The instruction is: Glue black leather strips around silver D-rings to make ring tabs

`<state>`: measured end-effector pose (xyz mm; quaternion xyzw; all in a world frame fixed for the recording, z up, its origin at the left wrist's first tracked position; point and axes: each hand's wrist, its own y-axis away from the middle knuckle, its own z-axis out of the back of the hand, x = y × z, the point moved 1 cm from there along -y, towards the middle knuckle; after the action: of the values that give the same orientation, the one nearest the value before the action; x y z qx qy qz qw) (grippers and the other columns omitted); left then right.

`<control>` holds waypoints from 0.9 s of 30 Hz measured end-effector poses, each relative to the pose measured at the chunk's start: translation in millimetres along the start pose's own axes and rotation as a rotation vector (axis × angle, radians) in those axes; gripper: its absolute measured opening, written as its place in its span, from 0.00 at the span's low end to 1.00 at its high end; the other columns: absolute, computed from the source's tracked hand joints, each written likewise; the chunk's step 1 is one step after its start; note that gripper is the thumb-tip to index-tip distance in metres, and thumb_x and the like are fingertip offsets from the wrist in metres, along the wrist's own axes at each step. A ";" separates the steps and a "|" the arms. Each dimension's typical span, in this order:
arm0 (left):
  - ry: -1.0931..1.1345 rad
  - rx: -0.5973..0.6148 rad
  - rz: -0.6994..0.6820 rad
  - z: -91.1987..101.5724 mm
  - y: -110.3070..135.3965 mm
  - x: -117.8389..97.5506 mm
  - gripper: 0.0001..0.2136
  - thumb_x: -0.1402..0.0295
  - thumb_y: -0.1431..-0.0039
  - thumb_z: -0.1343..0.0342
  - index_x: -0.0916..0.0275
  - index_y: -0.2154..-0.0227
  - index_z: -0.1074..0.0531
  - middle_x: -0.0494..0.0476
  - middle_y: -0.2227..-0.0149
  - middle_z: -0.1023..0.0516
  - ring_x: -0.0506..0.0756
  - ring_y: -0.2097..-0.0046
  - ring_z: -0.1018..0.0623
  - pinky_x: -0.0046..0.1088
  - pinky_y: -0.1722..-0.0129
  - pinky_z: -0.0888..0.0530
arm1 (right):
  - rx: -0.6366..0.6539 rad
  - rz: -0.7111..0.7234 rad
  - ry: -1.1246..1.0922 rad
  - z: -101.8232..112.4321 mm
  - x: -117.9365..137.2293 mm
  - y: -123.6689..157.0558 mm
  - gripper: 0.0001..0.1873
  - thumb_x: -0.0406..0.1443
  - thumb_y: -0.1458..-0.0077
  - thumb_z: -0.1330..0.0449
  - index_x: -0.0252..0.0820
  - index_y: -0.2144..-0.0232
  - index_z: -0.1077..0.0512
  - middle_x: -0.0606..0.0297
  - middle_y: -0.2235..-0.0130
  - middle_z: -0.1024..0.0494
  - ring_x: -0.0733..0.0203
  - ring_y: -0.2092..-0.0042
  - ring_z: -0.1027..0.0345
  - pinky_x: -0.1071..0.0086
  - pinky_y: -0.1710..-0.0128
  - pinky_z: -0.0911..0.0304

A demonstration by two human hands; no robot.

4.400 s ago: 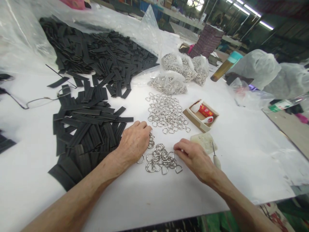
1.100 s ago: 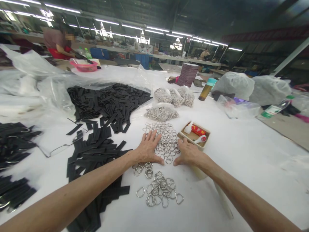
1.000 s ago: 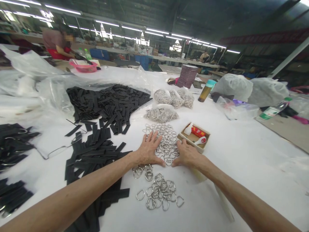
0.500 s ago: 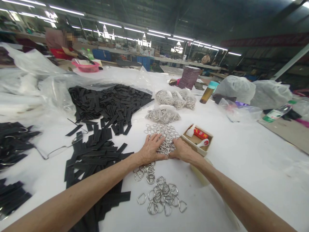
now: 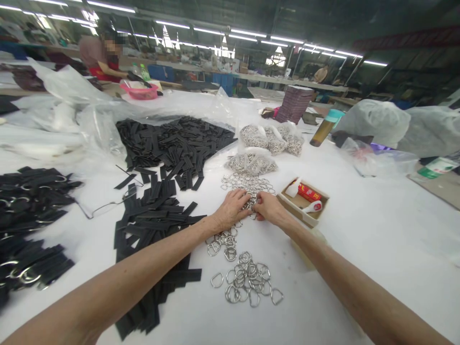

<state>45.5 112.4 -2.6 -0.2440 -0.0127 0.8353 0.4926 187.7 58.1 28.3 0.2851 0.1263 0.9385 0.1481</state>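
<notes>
My left hand (image 5: 235, 207) lay palm down at the near edge of the spread of small D-rings (image 5: 247, 181), its fingers side by side and bent over the metal. My right hand (image 5: 268, 208) was curled in from the other side, thumb and fingers drawn toward each other among the same rings. The two hands almost met, with a few rings showing between them; I could not tell whether either was closed on any.

Nearer to me on the white surface (image 5: 377, 235) lay a loose cluster of larger D-rings (image 5: 247, 280), and another cluster (image 5: 226, 243) sat just below my left wrist. Black strips (image 5: 154, 215) were piled to the left, partly under my forearm, with a bigger dark heap (image 5: 179, 146) beyond them. Just right of my right hand stood an open cardboard box (image 5: 296, 212) holding a red-and-yellow item (image 5: 309, 192). Past the small rings lay a clear bag of rings (image 5: 250, 165). In the background at left, a co-worker (image 5: 95, 55) leaned near a pink basin (image 5: 143, 93).
</notes>
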 end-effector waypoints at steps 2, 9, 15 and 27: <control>0.013 -0.031 0.003 -1.0 -1.6 0.9 0.18 0.61 0.41 0.49 0.64 0.51 0.34 0.65 0.46 0.33 0.60 0.43 0.37 0.42 0.43 0.41 | -0.026 0.023 -0.004 1.5 2.1 -1.5 0.17 0.39 0.41 0.44 0.38 0.51 0.34 0.59 0.52 0.29 0.58 0.57 0.31 0.59 0.59 0.33; 0.058 -0.168 0.090 9.9 -3.5 7.0 0.14 0.63 0.38 0.52 0.64 0.54 0.31 0.63 0.47 0.30 0.58 0.43 0.34 0.39 0.43 0.37 | -0.263 0.190 0.169 7.4 13.6 23.8 0.16 0.35 0.41 0.46 0.40 0.50 0.36 0.56 0.48 0.33 0.54 0.51 0.35 0.57 0.53 0.38; 0.016 -0.232 0.217 27.8 5.9 22.8 0.12 0.69 0.39 0.54 0.62 0.58 0.28 0.60 0.49 0.27 0.56 0.46 0.30 0.37 0.44 0.35 | -0.183 0.423 0.382 -19.7 23.6 50.3 0.09 0.35 0.42 0.45 0.45 0.57 0.32 0.62 0.54 0.31 0.61 0.61 0.32 0.69 0.65 0.38; -0.180 -0.105 0.364 23.0 -19.0 46.3 0.23 0.57 0.39 0.56 0.68 0.47 0.38 0.72 0.42 0.37 0.66 0.39 0.41 0.46 0.42 0.45 | -0.192 0.600 0.615 -25.2 27.8 18.5 0.13 0.37 0.40 0.44 0.38 0.55 0.32 0.60 0.54 0.28 0.59 0.58 0.31 0.60 0.59 0.33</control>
<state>33.0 165.6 4.3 -0.1921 -0.0558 0.9271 0.3168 147.5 46.9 27.7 0.0012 -0.0116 0.9887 -0.1496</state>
